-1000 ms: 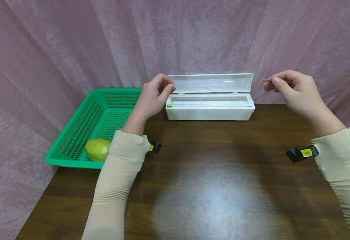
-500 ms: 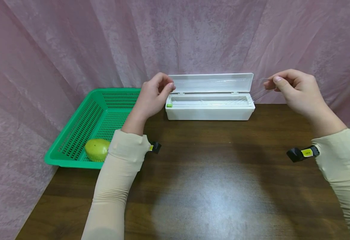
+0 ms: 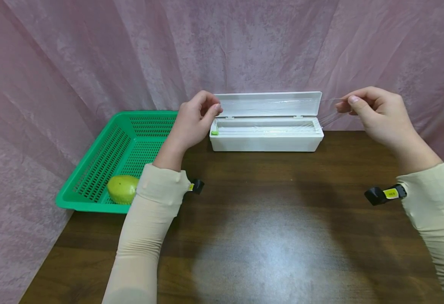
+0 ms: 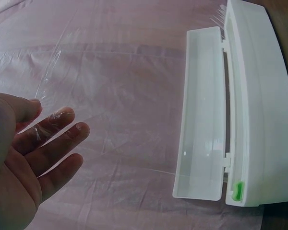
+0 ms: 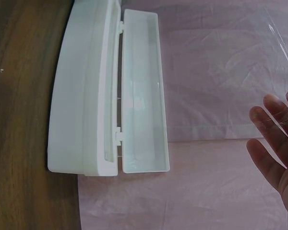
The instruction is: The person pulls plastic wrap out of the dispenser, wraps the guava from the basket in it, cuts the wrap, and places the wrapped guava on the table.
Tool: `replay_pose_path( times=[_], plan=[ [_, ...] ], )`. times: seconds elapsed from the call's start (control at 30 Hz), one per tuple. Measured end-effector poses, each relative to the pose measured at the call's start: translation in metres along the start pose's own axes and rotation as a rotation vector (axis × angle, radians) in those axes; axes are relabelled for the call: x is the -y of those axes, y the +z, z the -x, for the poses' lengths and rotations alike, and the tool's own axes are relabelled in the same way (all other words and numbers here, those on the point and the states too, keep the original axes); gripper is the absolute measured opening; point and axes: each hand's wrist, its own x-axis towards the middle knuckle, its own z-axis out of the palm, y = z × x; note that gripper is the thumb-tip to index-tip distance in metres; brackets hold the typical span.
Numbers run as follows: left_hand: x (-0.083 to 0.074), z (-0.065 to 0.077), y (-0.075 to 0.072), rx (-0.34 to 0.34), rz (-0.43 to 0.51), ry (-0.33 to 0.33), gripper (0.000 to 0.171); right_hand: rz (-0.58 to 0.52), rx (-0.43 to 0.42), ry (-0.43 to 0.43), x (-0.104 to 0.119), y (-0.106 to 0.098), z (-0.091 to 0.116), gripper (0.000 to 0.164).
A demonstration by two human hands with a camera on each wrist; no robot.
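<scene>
Clear cling film (image 3: 330, 119) stretches between the two hands, above and behind a long white cling film box (image 3: 266, 144). Its hinged lid (image 3: 267, 108) stands open, and a small green slider (image 3: 214, 133) sits at the left end. At that end my left hand (image 3: 196, 123) pinches one edge of the film between thumb and forefinger; the left wrist view shows the film (image 4: 53, 64) running taut from the fingertips. Beyond the right end, my right hand (image 3: 378, 113) pinches the other side. In the right wrist view, its thumb is out of frame.
A green plastic basket (image 3: 88, 206) stands at the left, with a yellow-green fruit (image 3: 122, 189) in its front part, partly hidden behind the left sleeve (image 3: 145, 236). A pink curtain (image 3: 260, 46) hangs behind the brown wooden table (image 3: 275, 236).
My right hand has drifted slightly to the right, still pinching the film. My left hand has risen very slightly and keeps its pinch. Box and basket stay put.
</scene>
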Motion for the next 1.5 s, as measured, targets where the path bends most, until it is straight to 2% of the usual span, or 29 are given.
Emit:
replay_pose_path(
  times=[0.47, 0.9, 1.13, 1.37, 1.5],
  plan=[
    [-0.001, 0.005, -0.001, 0.016, 0.001, 0.013, 0.015, 0.022, 0.008, -0.002, 0.005, -0.001, 0.004, 0.019],
    [-0.002, 0.021, -0.007, 0.061, 0.001, 0.011, 0.015, 0.117, 0.069, 0.039, 0.011, -0.004, 0.010, 0.018],
    [-0.003, 0.031, -0.009, 0.046, -0.001, 0.001, 0.018, 0.123, 0.076, 0.032, 0.014, -0.001, 0.014, 0.018],
    [-0.005, 0.033, -0.011, 0.003, 0.006, 0.060, 0.023, 0.114, 0.074, 0.030, 0.018, -0.002, 0.017, 0.015],
    [-0.006, 0.033, -0.012, 0.004, -0.001, 0.062, 0.023, 0.125, 0.066, 0.028, 0.019, -0.002, 0.019, 0.014]
  ],
)
